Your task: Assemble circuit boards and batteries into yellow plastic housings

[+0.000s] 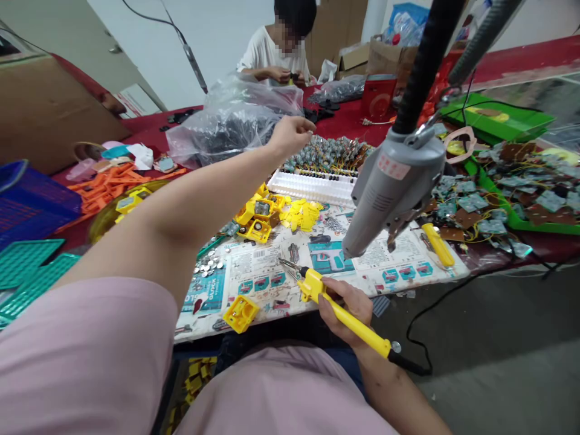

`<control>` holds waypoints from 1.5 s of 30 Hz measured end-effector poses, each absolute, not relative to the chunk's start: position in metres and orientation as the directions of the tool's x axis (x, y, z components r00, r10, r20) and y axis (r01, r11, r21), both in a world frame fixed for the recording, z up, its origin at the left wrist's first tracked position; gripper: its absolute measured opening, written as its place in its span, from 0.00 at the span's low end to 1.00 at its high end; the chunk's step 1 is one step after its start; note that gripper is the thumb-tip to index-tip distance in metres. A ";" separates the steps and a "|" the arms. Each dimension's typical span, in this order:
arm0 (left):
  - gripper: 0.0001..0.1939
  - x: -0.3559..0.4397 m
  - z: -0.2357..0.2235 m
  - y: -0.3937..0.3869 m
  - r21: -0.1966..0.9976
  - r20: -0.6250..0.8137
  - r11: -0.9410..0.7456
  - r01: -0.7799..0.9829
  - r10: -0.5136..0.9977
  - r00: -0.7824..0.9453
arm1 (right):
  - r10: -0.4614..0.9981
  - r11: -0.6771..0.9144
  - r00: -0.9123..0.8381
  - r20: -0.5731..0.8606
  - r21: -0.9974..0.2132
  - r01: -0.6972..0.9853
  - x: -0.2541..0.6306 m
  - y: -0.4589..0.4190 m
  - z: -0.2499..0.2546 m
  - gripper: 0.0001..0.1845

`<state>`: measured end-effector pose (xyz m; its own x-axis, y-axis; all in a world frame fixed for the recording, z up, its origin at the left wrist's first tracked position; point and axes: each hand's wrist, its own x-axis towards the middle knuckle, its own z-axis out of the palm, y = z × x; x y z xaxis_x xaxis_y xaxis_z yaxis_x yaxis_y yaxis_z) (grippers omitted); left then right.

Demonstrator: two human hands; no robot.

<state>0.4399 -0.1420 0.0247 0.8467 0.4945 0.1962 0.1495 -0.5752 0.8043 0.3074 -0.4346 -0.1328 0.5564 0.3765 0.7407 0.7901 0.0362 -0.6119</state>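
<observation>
My left hand (292, 134) stretches out to the far side of the table, beside a clear plastic bag (235, 121) and the rows of small circuit boards (324, 154) with yellow wires. Its fingers are drawn together; whatever lies between them is hidden. Nearer me, my right hand (351, 308) is wrapped round a yellow soldering iron (357, 323), its metal tip pointing left over the newspaper-like printed sheet (254, 266). Below the tip, a yellow plastic housing (241, 313) lies at the table's front edge. More yellow housings (256, 220) are heaped beyond, beside flat yellow pieces (302, 214).
A grey electric screwdriver (394, 187) hangs over the table's right half. White slotted racks (312, 187) stand before the boards. Boards also fill a green tray (544, 223). Left are orange parts (109, 184) and a blue basket (36, 202). Another person (281, 57) sits opposite.
</observation>
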 end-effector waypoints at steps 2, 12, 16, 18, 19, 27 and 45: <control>0.13 0.416 0.033 -0.143 0.836 0.218 -0.532 0.133 0.545 0.809 | 0.380 0.043 0.581 0.720 -0.641 0.766 0.307 -0.435 -0.134 0.20; 0.13 0.257 0.044 -0.148 0.991 -0.003 -0.103 0.090 0.643 0.766 | 0.344 0.127 0.600 0.722 -0.669 0.732 0.309 -0.439 -0.121 0.24; 0.11 0.204 0.029 -0.167 0.973 -0.207 0.208 0.098 0.608 0.766 | 0.357 0.174 0.666 0.655 -0.747 0.641 0.303 -0.432 -0.107 0.27; 0.10 0.185 0.019 -0.178 0.916 -0.322 0.385 0.113 0.537 0.779 | 0.423 0.240 0.627 0.654 -0.749 0.618 0.301 -0.423 -0.097 0.27; 0.09 0.177 0.013 -0.183 0.877 -0.370 0.464 0.122 0.492 0.788 | 0.464 0.256 0.596 0.656 -0.743 0.619 0.300 -0.418 -0.091 0.26; 0.09 0.138 -0.025 -0.229 0.594 -0.369 0.797 0.111 0.148 0.917 | 0.687 0.381 0.282 0.670 -0.663 0.645 0.287 -0.376 -0.063 0.22; 0.13 0.106 -0.052 -0.257 0.973 0.198 -0.046 -0.227 0.677 0.709 | 0.659 0.193 0.409 0.631 -0.668 0.719 0.225 -0.374 -0.057 0.20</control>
<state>0.1058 -0.2571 -0.0518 0.7092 0.6767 0.1978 -0.2270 -0.0465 0.9728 0.2249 -0.3738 -0.0570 0.4091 0.6590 0.6311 0.7188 0.1934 -0.6678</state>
